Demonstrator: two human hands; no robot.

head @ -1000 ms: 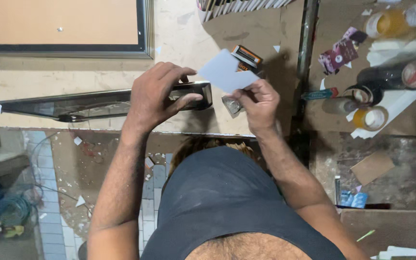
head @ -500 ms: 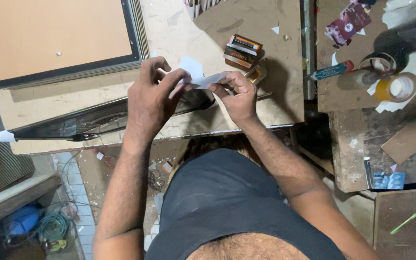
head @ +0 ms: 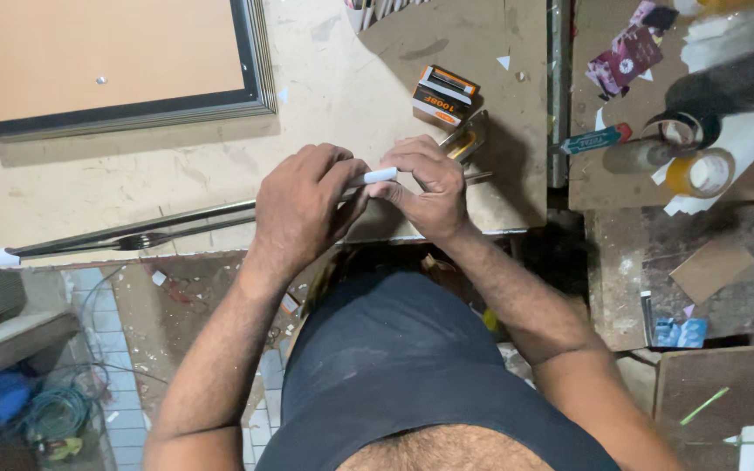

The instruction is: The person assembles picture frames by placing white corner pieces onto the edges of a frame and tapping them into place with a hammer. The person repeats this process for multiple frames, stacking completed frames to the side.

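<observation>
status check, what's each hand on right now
Left hand and right hand both pinching a small folded white paper between them. Held over the workbench edge. Nothing in the way.

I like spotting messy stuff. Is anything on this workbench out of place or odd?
Yes. The tape roll lies on loose white paper beside torn scraps, and a long metal strip pokes out past the table edge. Both hands, left hand and right hand, pinch a folded white paper.
</observation>
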